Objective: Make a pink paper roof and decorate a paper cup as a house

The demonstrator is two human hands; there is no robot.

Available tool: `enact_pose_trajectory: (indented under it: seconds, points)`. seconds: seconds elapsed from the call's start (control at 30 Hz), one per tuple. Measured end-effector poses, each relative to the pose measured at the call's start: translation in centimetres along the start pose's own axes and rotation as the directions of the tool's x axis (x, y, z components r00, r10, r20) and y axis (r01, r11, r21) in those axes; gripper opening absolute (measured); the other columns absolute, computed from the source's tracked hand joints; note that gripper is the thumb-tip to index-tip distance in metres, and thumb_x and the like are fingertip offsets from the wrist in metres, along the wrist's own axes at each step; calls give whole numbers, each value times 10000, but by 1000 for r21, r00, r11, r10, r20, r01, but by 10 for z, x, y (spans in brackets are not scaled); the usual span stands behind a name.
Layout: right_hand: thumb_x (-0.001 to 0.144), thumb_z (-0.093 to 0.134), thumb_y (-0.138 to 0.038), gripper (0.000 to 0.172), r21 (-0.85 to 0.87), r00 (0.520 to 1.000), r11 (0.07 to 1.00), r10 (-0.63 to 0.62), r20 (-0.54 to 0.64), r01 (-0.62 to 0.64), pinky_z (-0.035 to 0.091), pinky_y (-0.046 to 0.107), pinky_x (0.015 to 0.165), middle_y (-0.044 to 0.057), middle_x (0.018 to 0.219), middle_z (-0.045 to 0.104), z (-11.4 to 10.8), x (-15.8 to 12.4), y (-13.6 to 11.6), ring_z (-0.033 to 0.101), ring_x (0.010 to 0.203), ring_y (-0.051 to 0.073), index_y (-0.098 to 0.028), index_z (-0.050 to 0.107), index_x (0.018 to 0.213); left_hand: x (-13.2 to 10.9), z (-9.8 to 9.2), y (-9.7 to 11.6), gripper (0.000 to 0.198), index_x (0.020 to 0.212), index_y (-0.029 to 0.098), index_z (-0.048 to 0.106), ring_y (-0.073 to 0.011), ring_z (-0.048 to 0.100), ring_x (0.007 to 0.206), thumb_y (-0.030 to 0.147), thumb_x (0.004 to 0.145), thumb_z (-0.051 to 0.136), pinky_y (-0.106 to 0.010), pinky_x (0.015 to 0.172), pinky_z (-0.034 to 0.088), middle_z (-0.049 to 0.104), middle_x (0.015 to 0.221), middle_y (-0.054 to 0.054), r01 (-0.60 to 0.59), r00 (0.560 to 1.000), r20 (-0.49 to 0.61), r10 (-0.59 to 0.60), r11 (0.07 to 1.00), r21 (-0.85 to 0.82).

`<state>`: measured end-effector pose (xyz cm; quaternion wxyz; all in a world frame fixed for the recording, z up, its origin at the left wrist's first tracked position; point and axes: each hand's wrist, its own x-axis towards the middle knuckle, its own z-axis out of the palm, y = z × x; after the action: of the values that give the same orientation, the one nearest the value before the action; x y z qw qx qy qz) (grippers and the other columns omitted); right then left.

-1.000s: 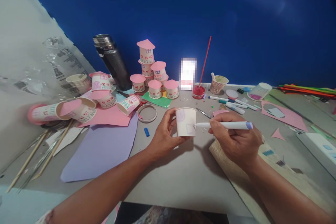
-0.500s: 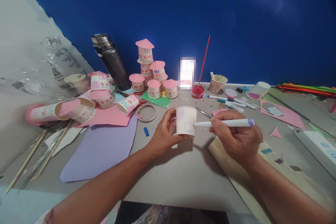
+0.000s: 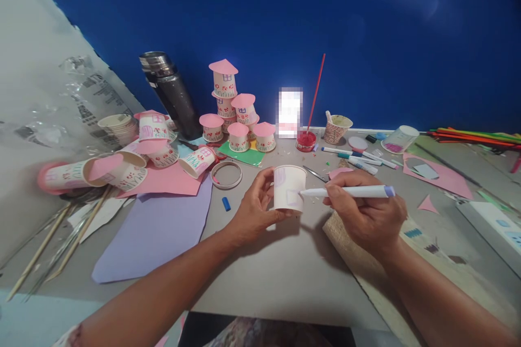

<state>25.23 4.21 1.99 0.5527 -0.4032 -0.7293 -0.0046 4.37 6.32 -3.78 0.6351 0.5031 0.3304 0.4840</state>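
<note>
A white paper cup (image 3: 288, 181) is held just above the table by my left hand (image 3: 257, 201), thumb under its lower rim and fingers round its left side. Pale purple marks show on the cup: a filled patch at upper left and a window-like square lower down. My right hand (image 3: 366, 209) is closed around a white marker (image 3: 362, 191) with a lilac end. The marker's tip is at the cup's drawn square. Behind stand several decorated cups with pink cone roofs (image 3: 238, 129), some stacked as a tower.
On the left lie a purple sheet (image 3: 154, 238), more decorated cups (image 3: 163, 153), a tape roll (image 3: 226, 174) and a dark flask (image 3: 173, 97). Scissors (image 3: 314, 173), markers (image 3: 362, 162) and a red pot (image 3: 306, 141) are behind my hands. A rolled mat (image 3: 350, 249) lies under my right forearm.
The marker's tip has shifted very slightly left along the drawn square. Both hands keep almost the same pose, and the cup is still in my left hand.
</note>
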Motion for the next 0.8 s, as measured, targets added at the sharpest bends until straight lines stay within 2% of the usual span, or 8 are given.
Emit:
enact_pose_trajectory:
  seconds: [0.33, 0.6, 0.8]
  points:
    - [903, 646, -147, 184, 50, 998, 998, -25, 55, 22, 499, 251, 516, -33, 654, 719, -2, 1, 0, 659, 534, 132, -224, 664, 736, 0, -2, -5, 854, 1334, 256, 520, -342, 523, 1392, 280, 620, 988, -493, 1199, 394, 578, 1423, -113, -29, 1000, 5, 29, 1000, -6]
    - [912, 665, -133, 152, 26, 1000, 1000, -15, 5, 15, 504, 238, 558, -44, 698, 729, 1, -3, 4, 669, 576, 122, -229, 676, 795, 0, -1, -3, 857, 1335, 241, 515, -355, 513, 1409, 276, 618, 983, -502, 1196, 402, 575, 1430, -132, -22, 1000, 4, 22, 1000, -5]
    - [916, 664, -142, 152, 39, 999, 999, -15, 35, 14, 505, 236, 568, -44, 692, 722, -2, -3, 3, 667, 582, 120, -227, 673, 791, 0, -1, -3, 878, 1345, 236, 507, -354, 503, 1417, 291, 610, 983, -500, 1198, 396, 567, 1442, -138, -19, 1000, -3, 19, 1000, -5]
